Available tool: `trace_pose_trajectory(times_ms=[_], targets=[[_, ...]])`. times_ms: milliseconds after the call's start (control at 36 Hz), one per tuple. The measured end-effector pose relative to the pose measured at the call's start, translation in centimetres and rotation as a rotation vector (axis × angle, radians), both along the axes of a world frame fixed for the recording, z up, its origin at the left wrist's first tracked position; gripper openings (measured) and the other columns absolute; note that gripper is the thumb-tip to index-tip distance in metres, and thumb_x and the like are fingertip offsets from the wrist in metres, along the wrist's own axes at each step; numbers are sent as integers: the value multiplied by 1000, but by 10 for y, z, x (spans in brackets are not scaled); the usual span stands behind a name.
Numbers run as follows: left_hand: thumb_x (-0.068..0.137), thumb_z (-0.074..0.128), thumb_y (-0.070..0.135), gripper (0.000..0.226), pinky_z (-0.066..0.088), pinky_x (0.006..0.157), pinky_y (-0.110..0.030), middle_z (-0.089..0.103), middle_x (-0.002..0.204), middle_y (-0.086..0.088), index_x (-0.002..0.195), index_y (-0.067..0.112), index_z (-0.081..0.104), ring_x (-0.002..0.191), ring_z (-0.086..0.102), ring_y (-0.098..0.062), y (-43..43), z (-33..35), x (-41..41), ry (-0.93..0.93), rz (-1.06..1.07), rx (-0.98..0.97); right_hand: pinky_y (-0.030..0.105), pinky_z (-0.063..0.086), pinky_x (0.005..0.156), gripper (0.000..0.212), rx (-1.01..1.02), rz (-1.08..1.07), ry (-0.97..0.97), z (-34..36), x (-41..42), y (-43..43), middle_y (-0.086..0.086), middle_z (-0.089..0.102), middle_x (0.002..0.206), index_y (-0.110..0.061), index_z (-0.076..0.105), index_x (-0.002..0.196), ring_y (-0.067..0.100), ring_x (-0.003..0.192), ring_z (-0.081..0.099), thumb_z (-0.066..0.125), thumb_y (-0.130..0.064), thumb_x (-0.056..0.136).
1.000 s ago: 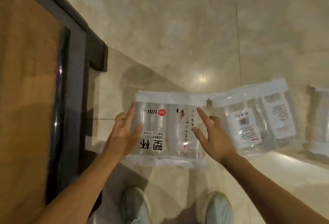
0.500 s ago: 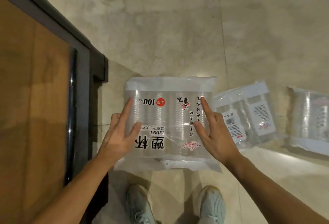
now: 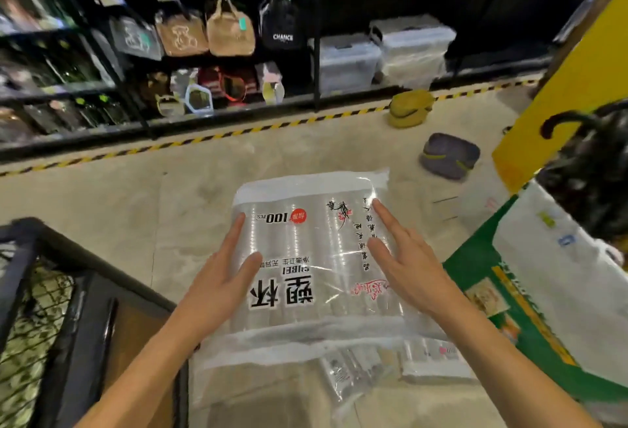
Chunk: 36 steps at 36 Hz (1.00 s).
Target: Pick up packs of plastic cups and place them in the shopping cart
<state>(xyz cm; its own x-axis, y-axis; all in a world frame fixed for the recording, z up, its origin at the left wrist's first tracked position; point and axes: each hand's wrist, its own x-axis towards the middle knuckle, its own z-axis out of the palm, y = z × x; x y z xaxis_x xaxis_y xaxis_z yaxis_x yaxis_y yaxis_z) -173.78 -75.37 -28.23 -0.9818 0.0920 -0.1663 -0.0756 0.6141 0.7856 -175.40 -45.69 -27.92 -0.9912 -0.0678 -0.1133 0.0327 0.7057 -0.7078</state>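
Shop aisle, concrete floor, bag shelves far beyond hands. Pack of plastic cups held between both hands above floor. Left hand flat on left side, right hand flat on right side, fingers straight, hands apart. Judgement: press evenly from both sides, keep pack level, slippery film. More packs below wrists.

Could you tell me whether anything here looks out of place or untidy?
Yes: a yellow bag and a grey pouch lie loose on the aisle floor, off the shelves, and more cup packs lie on it too.
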Motion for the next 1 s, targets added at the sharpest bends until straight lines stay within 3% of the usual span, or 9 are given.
trace_pose_trajectory(times_ms=[111,250,361,472,528,611,722,806,1000], targets=[[92,40,63,66,27,109,-30,8,140,46,147,61,4,133,25,3,42,102,0,75,-66,31,30,32,95,56,38,-59,31,106,21,44,5,47,131,-69,5,143,19,125,42,37,-56,99],[90,44,62,66,25,108,-25,9,140,46,146,61,9,133,22,7,88,181,6,120,-185,116,38,36,105,55,71,-151,112,180,63,95,1,41,151,-74,2,138,21,136,41,35,-65,95],[90,46,60,67,26,108,-26,14,146,36,148,57,13,138,26,1,123,216,-1,87,-306,154,35,36,105,58,91,-264,134,216,96,124,-5,34,157,-70,3,142,16,137,41,36,-69,94],[87,46,65,66,29,111,-34,17,149,31,143,65,11,142,31,-11,163,246,-16,69,-451,120,33,37,100,59,92,-426,148,244,132,143,5,50,146,-61,7,148,15,126,48,38,-60,97],[86,46,66,68,31,110,-37,19,154,25,143,66,9,141,33,-15,183,259,-18,54,-524,109,33,37,97,60,109,-519,156,253,151,151,9,53,143,-59,9,149,21,130,47,39,-58,98],[85,47,68,70,36,106,-42,28,155,17,143,66,7,135,42,-19,215,278,-17,59,-643,79,44,33,109,60,133,-671,174,263,183,161,7,43,153,-66,7,145,23,143,32,39,-64,94],[90,45,62,67,38,102,-38,26,159,11,146,60,7,136,41,-23,258,301,2,88,-798,35,35,36,102,60,110,-847,170,277,233,167,-1,30,160,-60,11,148,17,123,50,41,-60,97],[90,44,62,70,36,108,-42,21,161,8,148,57,5,140,37,-27,288,311,24,102,-927,19,37,29,116,62,121,-960,191,285,277,172,-11,27,160,-55,16,150,17,145,32,44,-60,95],[86,43,67,75,24,116,-44,18,162,7,150,55,4,144,31,-25,354,315,97,139,-1245,18,32,26,114,61,72,-1237,199,295,396,159,-14,24,160,-51,19,152,14,146,28,46,-56,97]])
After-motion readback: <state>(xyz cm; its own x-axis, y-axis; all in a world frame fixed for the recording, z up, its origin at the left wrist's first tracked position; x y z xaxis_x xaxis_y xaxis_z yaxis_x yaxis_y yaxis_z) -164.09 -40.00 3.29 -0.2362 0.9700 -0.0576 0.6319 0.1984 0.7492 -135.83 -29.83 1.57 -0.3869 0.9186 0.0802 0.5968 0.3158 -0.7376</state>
